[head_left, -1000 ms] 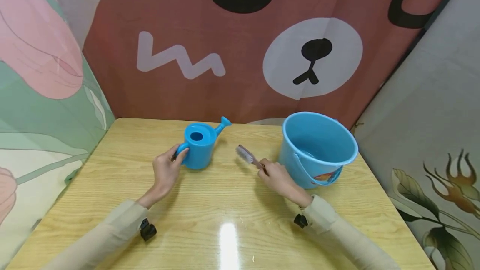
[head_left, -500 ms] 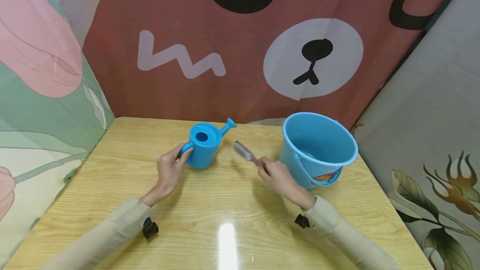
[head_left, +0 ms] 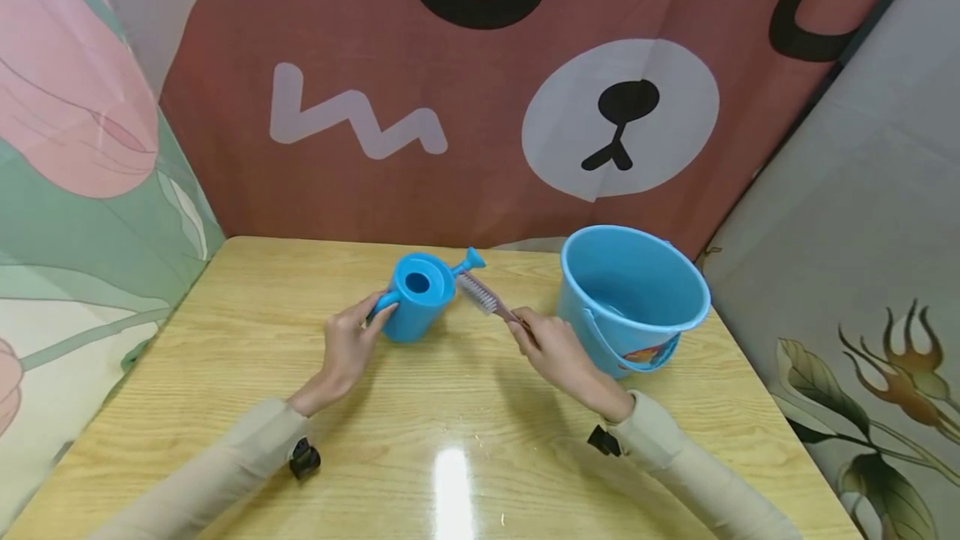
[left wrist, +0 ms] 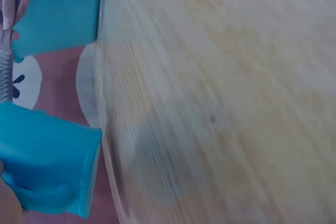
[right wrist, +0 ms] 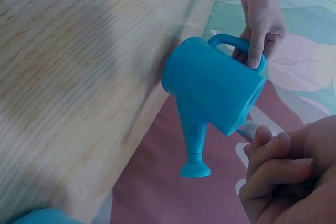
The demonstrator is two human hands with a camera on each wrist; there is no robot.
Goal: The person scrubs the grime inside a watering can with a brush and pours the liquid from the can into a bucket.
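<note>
My left hand (head_left: 351, 346) grips the handle of a blue watering can (head_left: 420, 307), held tilted toward the right with its spout at the upper right. In the right wrist view, thumb and fingers of that hand (right wrist: 262, 22) wrap the top of the can's handle (right wrist: 226, 39). My right hand (head_left: 555, 347) holds a brush (head_left: 480, 294) with a brownish-pink handle and pale bristles. The brush head points up and left, right beside the can's spout. In the left wrist view the bristles (left wrist: 5, 74) show just above the can (left wrist: 50, 156).
A large blue bucket (head_left: 592, 338) with a lowered handle stands at the right of the wooden table (head_left: 360, 473), close to my right hand. Patterned cloth (head_left: 337, 198) hangs behind the table and along both sides.
The watering can has moved to the right and tilted more, my left hand going with it. The brush head has shifted slightly up and left, so that it now meets the spout in the head view.
</note>
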